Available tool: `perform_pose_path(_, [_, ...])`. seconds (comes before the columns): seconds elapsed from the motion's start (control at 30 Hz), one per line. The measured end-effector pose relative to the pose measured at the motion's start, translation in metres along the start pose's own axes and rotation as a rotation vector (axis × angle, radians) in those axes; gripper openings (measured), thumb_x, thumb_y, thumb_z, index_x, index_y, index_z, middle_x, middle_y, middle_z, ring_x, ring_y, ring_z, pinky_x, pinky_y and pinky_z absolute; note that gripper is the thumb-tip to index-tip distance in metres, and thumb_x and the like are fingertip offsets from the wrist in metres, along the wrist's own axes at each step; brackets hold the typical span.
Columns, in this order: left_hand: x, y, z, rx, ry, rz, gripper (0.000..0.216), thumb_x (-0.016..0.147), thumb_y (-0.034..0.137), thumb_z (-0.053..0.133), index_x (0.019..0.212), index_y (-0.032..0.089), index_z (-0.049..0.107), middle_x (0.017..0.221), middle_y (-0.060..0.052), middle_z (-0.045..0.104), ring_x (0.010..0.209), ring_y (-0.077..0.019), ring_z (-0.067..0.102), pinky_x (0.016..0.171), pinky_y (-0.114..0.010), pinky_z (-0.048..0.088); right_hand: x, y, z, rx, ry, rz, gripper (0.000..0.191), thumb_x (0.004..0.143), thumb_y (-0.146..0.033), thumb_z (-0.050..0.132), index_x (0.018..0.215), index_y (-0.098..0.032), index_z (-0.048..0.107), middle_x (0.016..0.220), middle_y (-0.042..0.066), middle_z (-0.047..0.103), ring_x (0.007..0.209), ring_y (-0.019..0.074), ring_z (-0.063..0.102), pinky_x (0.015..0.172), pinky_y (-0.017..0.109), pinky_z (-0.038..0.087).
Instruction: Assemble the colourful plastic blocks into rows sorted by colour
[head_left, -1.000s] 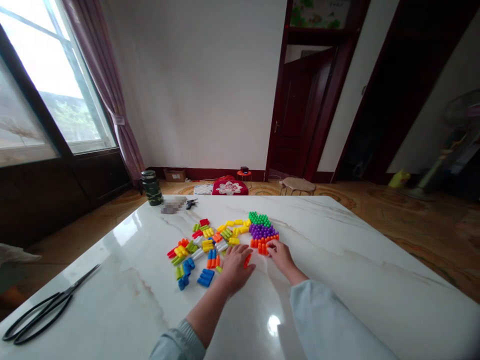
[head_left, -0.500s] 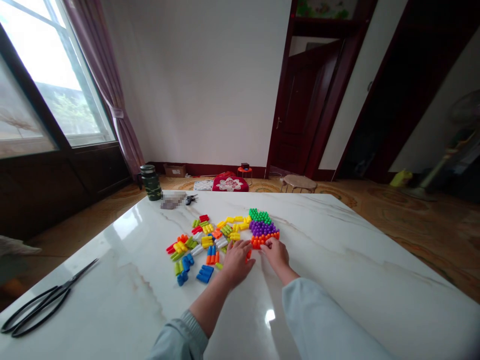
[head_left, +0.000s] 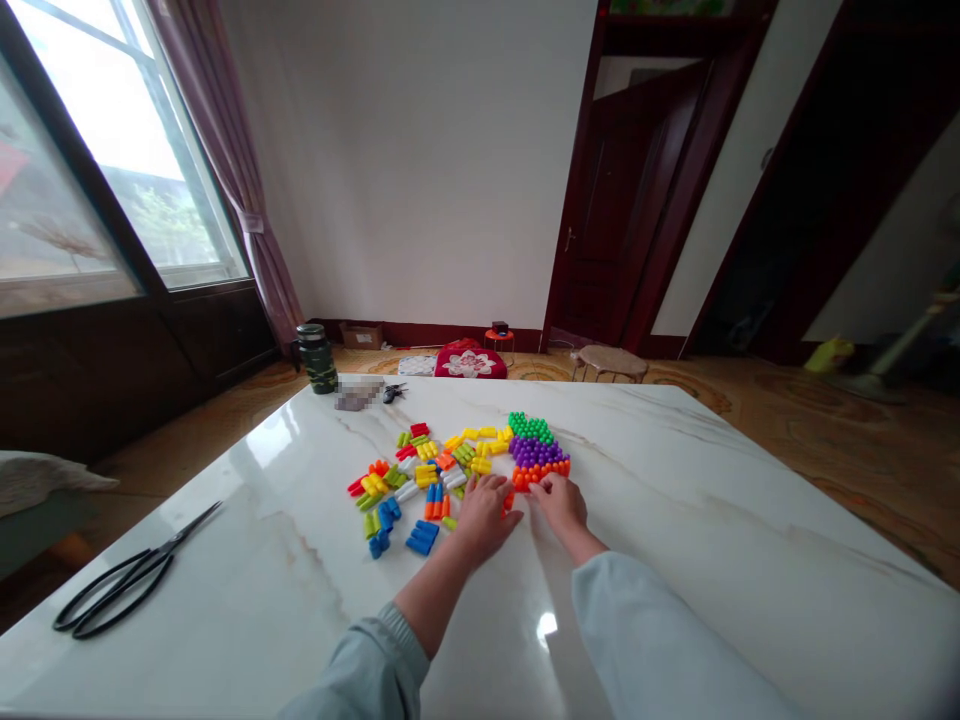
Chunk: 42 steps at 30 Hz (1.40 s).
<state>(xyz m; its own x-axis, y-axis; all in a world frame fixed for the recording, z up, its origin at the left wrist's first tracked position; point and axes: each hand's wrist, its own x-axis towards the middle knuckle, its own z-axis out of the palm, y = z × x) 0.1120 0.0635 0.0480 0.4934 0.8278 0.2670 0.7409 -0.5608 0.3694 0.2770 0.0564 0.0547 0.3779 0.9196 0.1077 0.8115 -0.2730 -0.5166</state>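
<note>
My left hand (head_left: 484, 518) rests on the tabletop with its fingers extended and the thumb apart, and a few orange pieces show beside its fingertips. My right hand (head_left: 561, 510) has fingers bent and pressed together at the front edge of a row of orange plastic pieces (head_left: 538, 472); whatever is between them is hidden. Behind the orange row, purple pieces (head_left: 534, 452) and green pieces (head_left: 529, 428) stand upright in tight bands with rounded tops. Left of my hands lie scattered plastic pieces, among them blue ones (head_left: 423, 538), yellow ones (head_left: 426, 477) and white ones (head_left: 453, 479).
Black-handled scissors (head_left: 124, 590) lie at the left of the white marbled table (head_left: 690, 560). A camouflage flask (head_left: 318, 360) and a small dark tool (head_left: 391, 393) are at the far left edge. Beyond the table stand a round stool (head_left: 611, 360) and a red cushioned seat (head_left: 471, 363).
The whole view has shifted slightly, so the table and pieces appear a little farther right. Both hands keep nearly the same place beside the orange row.
</note>
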Motion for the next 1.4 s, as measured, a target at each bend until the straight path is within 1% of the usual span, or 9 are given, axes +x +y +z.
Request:
perform_pose_path(0.2, [-0.010,-0.003,-0.019,0.053,-0.004,0.075,0.051,0.084,0.059,0.055,0.124,0.028,0.060,0.136,-0.008,0.056,0.128,-0.0284,0.046,0.114,-0.052,0.024,-0.003,0.000,-0.007,-0.014,-0.055,-0.009,0.030,0.086,-0.042,0.056,0.066,-0.022,0.067,0.072,0.003,0.070,0.065,0.0148,0.059,0.052,0.024,0.028])
perform_pose_path(0.37, [-0.024,-0.028,-0.038,0.133,-0.017,0.001,0.068,0.077,0.070,0.056,0.133,0.033,0.053,0.148,-0.008,0.043,0.140,-0.0348,0.029,0.115,-0.061,0.013,-0.009,-0.014,-0.011,-0.033,-0.059,-0.105,0.037,0.087,-0.046,0.052,0.061,-0.021,0.064,0.065,0.003,0.067,0.063,0.0149,0.058,0.052,0.025,0.028])
perform_pose_path(0.5, [-0.032,-0.046,-0.040,0.132,-0.086,-0.034,0.072,0.076,0.068,0.057,0.138,0.032,0.049,0.155,-0.007,0.032,0.145,-0.0347,0.018,0.115,-0.062,0.015,-0.014,-0.025,-0.007,-0.035,-0.103,-0.319,0.022,0.084,-0.032,0.057,0.068,-0.020,0.065,0.072,0.001,0.067,0.069,0.0140,0.060,0.060,0.023,0.036])
perform_pose_path(0.6, [-0.034,-0.050,-0.035,0.126,-0.074,-0.041,0.073,0.077,0.065,0.056,0.141,0.031,0.046,0.158,-0.005,0.026,0.147,-0.0327,0.013,0.117,-0.059,0.014,-0.020,-0.032,-0.003,-0.057,-0.140,-0.476,0.010,0.079,-0.023,0.061,0.085,-0.022,0.069,0.095,0.001,0.068,0.081,0.0142,0.062,0.068,0.023,0.040])
perform_pose_path(0.73, [-0.035,-0.048,-0.032,0.118,-0.063,-0.056,0.072,0.077,0.062,0.057,0.141,0.029,0.046,0.158,-0.006,0.027,0.147,-0.0325,0.013,0.117,-0.057,0.013,-0.027,-0.039,-0.003,-0.137,-0.250,-0.518,0.048,0.072,-0.034,0.070,0.119,-0.031,0.064,0.127,0.004,0.058,0.095,0.0188,0.063,0.077,0.027,0.045])
perform_pose_path(0.83, [-0.035,-0.047,-0.033,0.107,-0.044,-0.057,0.071,0.077,0.059,0.060,0.139,0.028,0.048,0.157,-0.005,0.029,0.147,-0.0321,0.015,0.118,-0.056,0.013,-0.029,-0.042,-0.004,-0.230,-0.355,-0.488,0.065,0.069,-0.041,0.072,0.132,-0.030,0.056,0.137,0.007,0.051,0.105,0.0250,0.061,0.084,0.033,0.046])
perform_pose_path(1.0, [-0.035,-0.047,-0.034,0.095,-0.015,-0.058,0.059,0.080,0.048,0.059,0.136,0.028,0.052,0.155,-0.004,0.034,0.146,-0.0300,0.018,0.118,-0.054,0.016,-0.032,-0.047,-0.005,-0.290,-0.322,-0.463,0.045,0.078,-0.042,0.063,0.122,-0.029,0.063,0.123,0.008,0.059,0.102,0.0249,0.062,0.083,0.034,0.045])
perform_pose_path(1.2, [-0.036,-0.047,-0.033,0.074,0.006,-0.065,0.057,0.079,0.042,0.061,0.134,0.027,0.053,0.154,-0.004,0.036,0.146,-0.0289,0.019,0.118,-0.052,0.016,-0.036,-0.053,-0.004,-0.301,-0.247,-0.527,0.028,0.087,-0.041,0.052,0.104,-0.025,0.068,0.111,0.007,0.063,0.092,0.0213,0.062,0.078,0.031,0.045])
perform_pose_path(1.4, [-0.036,-0.047,-0.031,0.075,0.038,-0.055,0.054,0.079,0.036,0.059,0.132,0.024,0.054,0.152,-0.006,0.038,0.145,-0.0282,0.021,0.118,-0.050,0.017,-0.033,-0.069,0.002,-0.328,-0.171,-0.543,0.028,0.086,-0.029,0.054,0.111,-0.021,0.063,0.115,0.009,0.060,0.091,0.0202,0.062,0.077,0.029,0.043])
